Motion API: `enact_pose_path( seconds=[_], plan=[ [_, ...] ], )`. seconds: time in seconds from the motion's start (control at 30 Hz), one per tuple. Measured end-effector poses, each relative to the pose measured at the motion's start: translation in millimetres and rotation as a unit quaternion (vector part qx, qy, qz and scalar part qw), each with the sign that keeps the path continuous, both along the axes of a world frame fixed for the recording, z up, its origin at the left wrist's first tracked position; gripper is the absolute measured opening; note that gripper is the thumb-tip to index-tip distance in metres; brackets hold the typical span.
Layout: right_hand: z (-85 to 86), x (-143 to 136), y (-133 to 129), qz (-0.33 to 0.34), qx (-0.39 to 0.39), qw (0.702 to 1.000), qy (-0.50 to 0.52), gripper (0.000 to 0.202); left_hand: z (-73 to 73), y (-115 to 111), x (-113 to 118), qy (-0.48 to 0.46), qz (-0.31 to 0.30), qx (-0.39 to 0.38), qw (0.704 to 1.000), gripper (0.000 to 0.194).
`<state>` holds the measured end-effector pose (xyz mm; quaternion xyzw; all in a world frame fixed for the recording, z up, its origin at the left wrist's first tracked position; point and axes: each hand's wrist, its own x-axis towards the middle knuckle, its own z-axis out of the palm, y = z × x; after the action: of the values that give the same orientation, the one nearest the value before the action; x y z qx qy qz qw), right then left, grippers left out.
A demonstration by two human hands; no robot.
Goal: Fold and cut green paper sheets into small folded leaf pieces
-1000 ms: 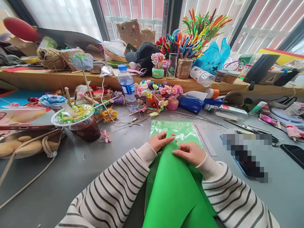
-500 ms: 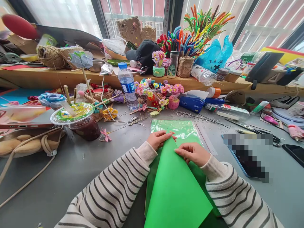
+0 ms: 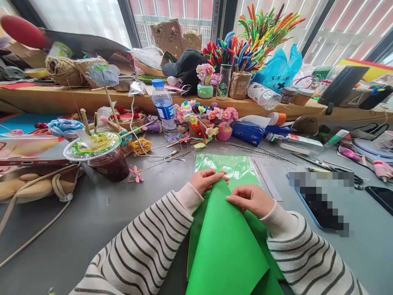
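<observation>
A sheet of green paper [image 3: 229, 241] is bent over into a cone-like shape, its narrow tip pointing away from me. My left hand [image 3: 208, 180] pinches that tip, thumb on top and fingers behind. On the right edge of the paper, a little below the tip, my right hand [image 3: 250, 199] pinches with thumb and forefinger. Beneath both hands lies a clear plastic packet of green paper [image 3: 227, 163]. Along the packet's right side rests a clear ruler [image 3: 268, 182].
A lidded cup of dark drink [image 3: 107, 162] stands to the left, with a water bottle [image 3: 166, 112] farther back. Small scissors [image 3: 171, 155] and thin wires [image 3: 260, 152] lie beyond the packet. A phone [image 3: 316, 205] is at right. Crafted flowers [image 3: 211, 119] line the back.
The paper's lower right corner has curled under and inward. My right hand has shifted very slightly to the right; my left hand keeps its place at the tip.
</observation>
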<state>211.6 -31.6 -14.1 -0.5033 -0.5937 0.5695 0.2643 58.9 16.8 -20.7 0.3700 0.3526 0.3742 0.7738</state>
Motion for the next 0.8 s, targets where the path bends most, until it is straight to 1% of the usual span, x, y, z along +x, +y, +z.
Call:
enact_pose_path(
  seconds=[0.2,0.43,0.8],
  plan=[
    [-0.1,0.3,-1.0,0.001,-0.005,1.000,0.002,0.029,2.4,-1.6,1.8,0.002,0.013,-0.008,1.000,0.024],
    [0.2,-0.5,-1.3,-0.005,-0.007,1.000,0.000,0.029,1.0,-0.3,-0.5,0.026,0.005,-0.003,1.000,0.024],
    [-0.1,-0.2,-1.4,0.001,-0.014,1.000,0.000,0.028,1.0,-0.5,-0.9,0.032,0.015,-0.015,0.999,0.018]
  ],
)
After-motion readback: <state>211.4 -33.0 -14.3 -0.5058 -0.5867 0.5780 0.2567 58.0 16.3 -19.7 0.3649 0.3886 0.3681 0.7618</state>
